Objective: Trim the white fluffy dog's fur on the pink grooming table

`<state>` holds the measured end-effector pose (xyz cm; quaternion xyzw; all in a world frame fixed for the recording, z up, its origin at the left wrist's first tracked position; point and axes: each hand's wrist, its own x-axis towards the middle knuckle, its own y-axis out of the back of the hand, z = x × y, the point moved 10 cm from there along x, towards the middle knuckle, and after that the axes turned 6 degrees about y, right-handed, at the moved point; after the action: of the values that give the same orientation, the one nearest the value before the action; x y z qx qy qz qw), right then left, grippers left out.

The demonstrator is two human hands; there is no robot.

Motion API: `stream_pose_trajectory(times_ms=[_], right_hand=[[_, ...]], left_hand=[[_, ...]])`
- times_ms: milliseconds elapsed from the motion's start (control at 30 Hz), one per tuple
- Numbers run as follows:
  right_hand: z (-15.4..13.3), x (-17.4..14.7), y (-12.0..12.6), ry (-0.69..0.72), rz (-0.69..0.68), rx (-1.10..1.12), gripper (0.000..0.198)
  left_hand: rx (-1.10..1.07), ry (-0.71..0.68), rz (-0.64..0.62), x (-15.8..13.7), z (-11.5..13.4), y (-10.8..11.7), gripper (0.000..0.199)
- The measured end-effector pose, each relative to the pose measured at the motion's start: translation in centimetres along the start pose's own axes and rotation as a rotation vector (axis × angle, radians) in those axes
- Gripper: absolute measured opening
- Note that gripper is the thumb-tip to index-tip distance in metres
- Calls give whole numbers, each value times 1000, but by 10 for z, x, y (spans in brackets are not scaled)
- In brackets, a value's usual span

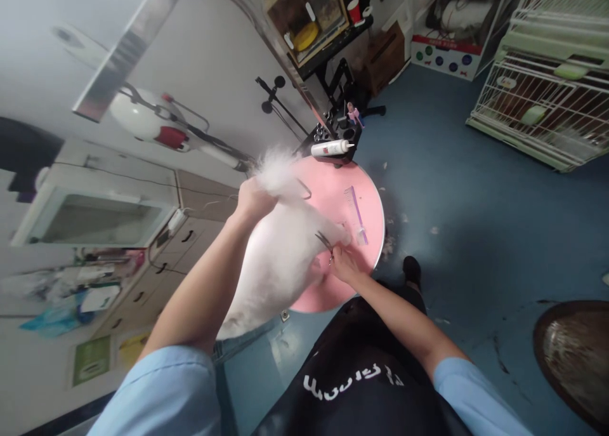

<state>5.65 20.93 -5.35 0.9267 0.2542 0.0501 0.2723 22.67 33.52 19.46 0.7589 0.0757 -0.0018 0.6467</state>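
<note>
A white, fluffy animal (276, 252), its head out of sight, is on a round pink table (373, 201). My left hand (255, 200) is closed around its bushy tail (278, 169) and holds it up. In my right hand (343, 264) is a pair of scissors (324, 238), the blades a little apart and up against the fur of the hindquarters. A purple comb (354, 204) lies flat on the table beyond the right hand, with a bit of white fur by its lower end.
At the table's far edge a black holder (349, 131) carries several tools and a white bottle (330, 148) lying across it. A metal arm (137, 42) arches overhead. Wire cages (547, 99) stand at the right. Tufts of fur (389, 242) lie on the blue floor.
</note>
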Motion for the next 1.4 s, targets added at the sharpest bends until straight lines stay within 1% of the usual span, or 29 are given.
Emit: stream_pose_trajectory(times_ms=[100, 167, 300, 433, 533, 667, 767, 867, 933, 1000, 1100, 1167, 1233, 1267, 1333, 1400], right_hand=[[-1, 0, 5, 9, -45, -46, 21], [-4, 0, 8, 39, -85, -55, 23], [-2, -2, 12, 5, -172, -84, 31], [-8, -3, 16, 51, -208, -65, 36], [-5, -5, 17, 9, -265, -95, 41], [-11, -7, 22, 39, -328, -77, 48], [-9, -7, 28, 2, -379, -62, 50], [-9, -5, 34, 4, -385, -10, 52], [-4, -5, 35, -13, -366, 43, 51], [3, -9, 31, -58, -330, 131, 49], [11, -22, 17, -163, -211, 411, 42], [14, -35, 4, -284, -113, 612, 31], [8, -47, -10, -389, -47, 756, 25], [3, -50, -17, -423, -32, 808, 25], [-11, -52, -28, -457, -37, 905, 26], [-20, -48, -32, -477, -29, 978, 24]], left_hand=[[88, 37, -4, -3, 1, 2, 35], [79, 64, -7, -5, 1, 6, 35], [68, 124, -35, -11, 3, 10, 35], [107, 160, -79, -15, 5, 11, 36], [136, 204, -100, -17, 4, 11, 36], [157, 198, -113, -17, 5, 9, 39], [185, 187, -131, -18, 5, 7, 40], [215, 190, -139, -18, 6, 7, 39], [218, 192, -144, -19, 7, 7, 37], [208, 198, -145, -19, 8, 8, 36], [197, 219, -148, -20, 8, 10, 33], [203, 233, -154, -21, 7, 10, 31], [210, 241, -154, -22, 6, 10, 31], [209, 244, -151, -22, 5, 9, 32], [194, 247, -140, -22, 3, 9, 33], [179, 241, -129, -21, 2, 8, 34]])
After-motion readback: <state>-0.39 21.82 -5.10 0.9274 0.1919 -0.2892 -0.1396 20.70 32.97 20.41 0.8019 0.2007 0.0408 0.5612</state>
